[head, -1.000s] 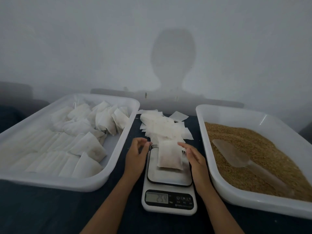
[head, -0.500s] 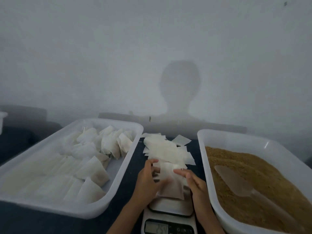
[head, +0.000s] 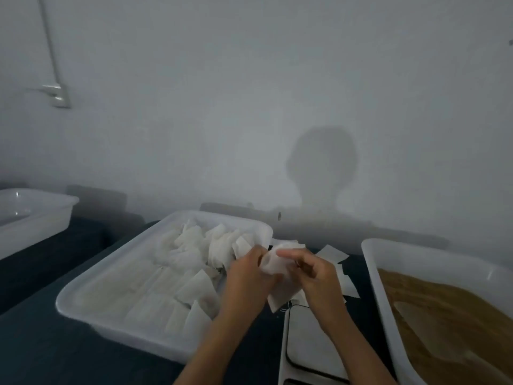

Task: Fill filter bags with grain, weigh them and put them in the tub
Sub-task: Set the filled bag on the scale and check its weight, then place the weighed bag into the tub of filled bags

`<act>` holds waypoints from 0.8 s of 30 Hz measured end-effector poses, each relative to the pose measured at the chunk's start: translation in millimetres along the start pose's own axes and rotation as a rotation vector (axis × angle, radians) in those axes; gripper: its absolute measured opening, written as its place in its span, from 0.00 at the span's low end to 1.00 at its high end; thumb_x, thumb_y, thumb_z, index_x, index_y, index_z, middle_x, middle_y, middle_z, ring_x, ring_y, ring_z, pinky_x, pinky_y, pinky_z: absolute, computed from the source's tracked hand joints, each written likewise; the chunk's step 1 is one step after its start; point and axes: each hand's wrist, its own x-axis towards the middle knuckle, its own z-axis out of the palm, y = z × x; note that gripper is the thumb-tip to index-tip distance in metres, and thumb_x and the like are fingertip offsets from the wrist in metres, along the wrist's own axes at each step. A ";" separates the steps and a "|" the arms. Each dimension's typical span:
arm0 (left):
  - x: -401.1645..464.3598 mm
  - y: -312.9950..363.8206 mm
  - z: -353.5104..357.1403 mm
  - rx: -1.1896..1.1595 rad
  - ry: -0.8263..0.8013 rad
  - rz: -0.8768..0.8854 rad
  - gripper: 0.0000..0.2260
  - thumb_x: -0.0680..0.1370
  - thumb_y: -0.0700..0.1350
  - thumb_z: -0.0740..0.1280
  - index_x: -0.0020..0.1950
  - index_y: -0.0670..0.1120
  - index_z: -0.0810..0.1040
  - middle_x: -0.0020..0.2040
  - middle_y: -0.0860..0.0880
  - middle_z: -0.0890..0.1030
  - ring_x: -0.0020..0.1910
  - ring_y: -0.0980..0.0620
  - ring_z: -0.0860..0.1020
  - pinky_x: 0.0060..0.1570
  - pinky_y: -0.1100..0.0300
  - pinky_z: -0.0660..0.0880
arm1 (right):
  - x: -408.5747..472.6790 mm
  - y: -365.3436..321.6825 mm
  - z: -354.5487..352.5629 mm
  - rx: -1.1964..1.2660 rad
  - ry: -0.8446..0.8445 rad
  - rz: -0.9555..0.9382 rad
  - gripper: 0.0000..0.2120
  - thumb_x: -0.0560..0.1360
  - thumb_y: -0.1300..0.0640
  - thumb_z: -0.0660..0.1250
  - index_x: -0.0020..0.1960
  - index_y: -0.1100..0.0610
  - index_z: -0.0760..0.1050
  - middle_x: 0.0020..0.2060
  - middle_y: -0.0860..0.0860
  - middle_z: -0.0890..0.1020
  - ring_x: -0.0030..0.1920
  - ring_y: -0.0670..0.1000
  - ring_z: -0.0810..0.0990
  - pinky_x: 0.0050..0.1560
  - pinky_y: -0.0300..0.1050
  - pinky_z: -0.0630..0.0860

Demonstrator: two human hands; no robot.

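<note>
Grey wall behind dark surface; white plastic tub of filled bags w/ grain tub at R, scale now bare, its papery filter bag lifted just above, left hand & right hand grip both pinching it.

Both hands cover the middle of the filter bag, so how the fingers hold it cannot be told, and the whole picture is blurred. The scale runs off the near edge with its display out of sight, and the right arm crosses its right side. The grain tub is cut by the right and near edges, the scoop in it is only a pale smear, and a far-left tub is cut by the left edge.
</note>
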 end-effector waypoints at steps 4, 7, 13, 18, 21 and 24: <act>20.3 -17.8 -46.0 0.140 0.048 -0.088 0.10 0.72 0.46 0.70 0.36 0.50 0.69 0.32 0.53 0.73 0.32 0.56 0.71 0.30 0.64 0.65 | 38.7 -10.5 41.9 -0.074 -0.098 0.005 0.20 0.73 0.74 0.61 0.48 0.52 0.82 0.47 0.46 0.83 0.49 0.42 0.80 0.48 0.29 0.74; 30.2 -42.6 -67.5 0.192 -0.083 -0.196 0.12 0.73 0.44 0.70 0.34 0.48 0.68 0.32 0.50 0.73 0.35 0.48 0.76 0.36 0.55 0.74 | 56.6 -3.8 71.4 -0.207 -0.202 0.035 0.18 0.72 0.74 0.61 0.49 0.57 0.83 0.46 0.45 0.82 0.47 0.39 0.78 0.49 0.26 0.72; 33.1 -86.9 -70.9 0.156 -0.352 -0.456 0.09 0.77 0.38 0.65 0.56 0.38 0.74 0.51 0.39 0.77 0.48 0.42 0.80 0.38 0.57 0.80 | 63.5 23.2 113.0 -0.542 -0.422 0.212 0.17 0.74 0.72 0.57 0.52 0.60 0.82 0.54 0.55 0.81 0.54 0.52 0.78 0.60 0.43 0.73; 32.1 -102.5 -65.4 0.331 -0.460 -0.542 0.14 0.78 0.41 0.64 0.63 0.38 0.69 0.59 0.39 0.75 0.57 0.41 0.77 0.55 0.50 0.77 | 55.3 29.5 136.7 -0.831 -0.460 0.217 0.11 0.78 0.64 0.59 0.57 0.59 0.77 0.58 0.55 0.77 0.59 0.54 0.75 0.62 0.49 0.71; 34.5 -108.1 -64.6 0.447 -0.433 -0.504 0.16 0.78 0.42 0.64 0.65 0.39 0.68 0.62 0.40 0.74 0.60 0.43 0.76 0.58 0.53 0.75 | 53.4 29.7 141.8 -1.042 -0.485 0.172 0.12 0.78 0.64 0.58 0.60 0.62 0.72 0.58 0.58 0.76 0.58 0.57 0.75 0.59 0.50 0.72; 35.3 -112.0 -63.2 0.544 -0.407 -0.466 0.15 0.78 0.43 0.64 0.63 0.40 0.69 0.62 0.41 0.74 0.59 0.44 0.76 0.55 0.56 0.74 | 53.9 29.9 143.5 -1.224 -0.755 0.233 0.13 0.78 0.61 0.61 0.60 0.63 0.72 0.58 0.58 0.77 0.58 0.57 0.76 0.59 0.50 0.70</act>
